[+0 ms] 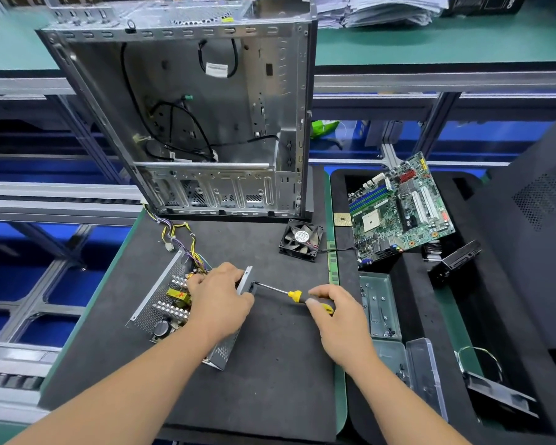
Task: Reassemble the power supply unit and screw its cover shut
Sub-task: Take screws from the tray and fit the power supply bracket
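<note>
The open perforated grey-metal power supply unit point(161, 303) showed its heatsinks; the left hand point(217, 298) gripped its wall, the right hand point(334, 311) pinched a yellow-handled screwdriver point(294, 295).

Fan point(300, 239) and case point(187, 123) seemingly crowd mat point(270, 364)

You work on a matt, dark foam mat point(270, 364); the power supply unit point(161, 303) shows dull perforated sheet metal, and your screwdriver point(297, 296) (glossy yellow plastic handle) has a bright steel shaft.
</note>
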